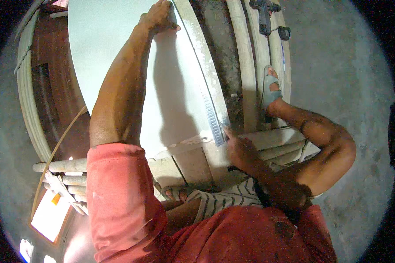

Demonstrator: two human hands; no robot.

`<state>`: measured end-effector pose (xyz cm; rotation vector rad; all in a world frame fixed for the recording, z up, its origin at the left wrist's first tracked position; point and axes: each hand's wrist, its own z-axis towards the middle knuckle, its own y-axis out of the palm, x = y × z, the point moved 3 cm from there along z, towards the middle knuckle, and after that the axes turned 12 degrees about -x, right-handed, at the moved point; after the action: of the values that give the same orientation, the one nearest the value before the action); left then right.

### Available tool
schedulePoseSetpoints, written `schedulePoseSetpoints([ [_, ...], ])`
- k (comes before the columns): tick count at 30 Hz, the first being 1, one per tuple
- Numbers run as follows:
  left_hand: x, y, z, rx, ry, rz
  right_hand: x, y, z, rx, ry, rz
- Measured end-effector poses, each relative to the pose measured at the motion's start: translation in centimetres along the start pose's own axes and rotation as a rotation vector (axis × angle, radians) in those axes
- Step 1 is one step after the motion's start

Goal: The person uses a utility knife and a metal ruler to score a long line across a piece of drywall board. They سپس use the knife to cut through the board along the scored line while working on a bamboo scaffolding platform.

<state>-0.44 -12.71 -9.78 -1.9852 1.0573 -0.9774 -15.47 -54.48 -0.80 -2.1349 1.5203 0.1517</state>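
Sheet (118, 52) lay in the frame's upper middle, our half-curled left hand (159, 18) seemingly steadying it while our right hand (241, 151) bunched beside the slotted strip (212, 122), anything either gripped unclear.

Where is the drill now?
The head view shows the drill at upper right, on the pale poles, just beyond the right sandal.

A red short-sleeved shirt (232, 232), pale dark-striped shorts (226, 198) and grey, open-toed, broad-strapped sandals (273, 95) are being worn.
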Motion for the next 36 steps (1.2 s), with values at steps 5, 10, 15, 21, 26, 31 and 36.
schedulePoseSetpoints([
  [5,-0.6,0.2,0.3,0.038,0.03,-0.009,-0.2,-3.5,-0.6,0.28,-0.183,0.087],
  [10,-2.1,1.8,1.9,0.057,0.031,0.033,-1.5,-2.3,1.3,0.245,-0.243,0.105],
  [15,-4.1,3.5,3.2,0.133,0.126,-0.086,-0.1,1.6,-3.2,-0.206,0.086,0.114],
  [21,-2.7,2.1,2.1,0.061,0.092,-0.057,0.4,-4.2,-1.0,0.258,-0.123,0.067],
  [26,-0.5,0.5,-0.1,0.055,0.003,-0.094,-4.2,-15.6,10.7,0.494,-0.395,0.424],
  [31,-0.1,-0.4,-0.8,0.007,-0.006,-0.152,-10.7,-26.2,20.1,0.36,-0.318,0.701],
  [36,0.8,-2.1,-1.5,-0.034,0.007,-0.158,-15.8,-33.2,26.1,0.351,-0.381,0.572],
])
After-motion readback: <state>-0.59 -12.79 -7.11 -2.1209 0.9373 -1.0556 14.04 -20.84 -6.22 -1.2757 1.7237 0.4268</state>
